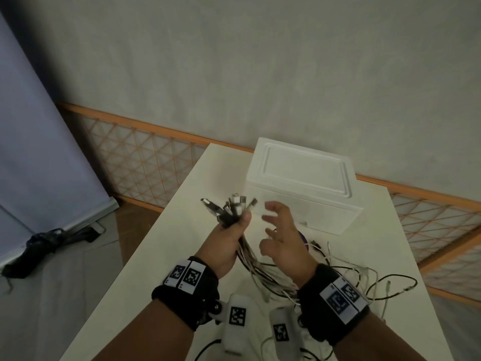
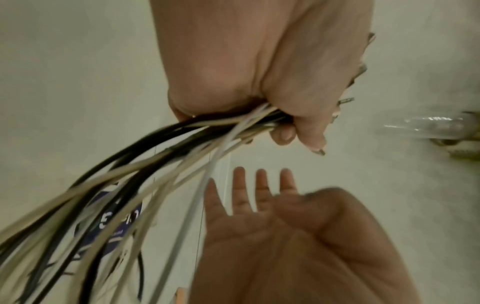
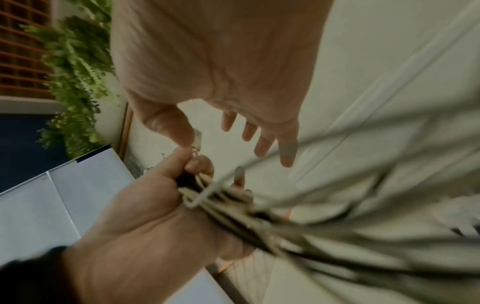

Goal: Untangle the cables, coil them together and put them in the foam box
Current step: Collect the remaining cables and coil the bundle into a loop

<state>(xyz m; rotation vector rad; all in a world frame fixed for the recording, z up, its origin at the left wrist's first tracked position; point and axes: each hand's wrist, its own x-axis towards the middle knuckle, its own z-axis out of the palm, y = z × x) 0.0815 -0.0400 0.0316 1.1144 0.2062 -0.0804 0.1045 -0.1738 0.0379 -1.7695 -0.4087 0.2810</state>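
- My left hand [image 1: 226, 243] is raised above the table [image 1: 182, 230], closed in a fist around a bundle of cables [image 1: 247, 252], black ones and white ones mixed together.
- The plug ends [image 1: 231, 204] stick up out of the top of my fist and fan outward; my thumb lies across the bundle just under them.
- Below my fist the cables hang down in a thick bunch and spread into a loose tangle [image 1: 346, 280] on the table, under and to the right of my right wrist.
- My right hand [image 1: 279, 230] is just beside the left one, palm turned toward it, fingers spread and lightly bent, holding nothing and not touching the bundle.
- From the left wrist camera my right hand [image 2: 259, 209] shows with its fingers straight and apart, below my left hand [image 2: 259, 72] and its bundle [image 2: 155, 156].
- The foam box [image 1: 299, 183] stands on the far part of the table, just beyond both hands, with its white lid on.
- Something purple [image 1: 303, 237] lies on the table behind my right hand; I cannot tell what it is.
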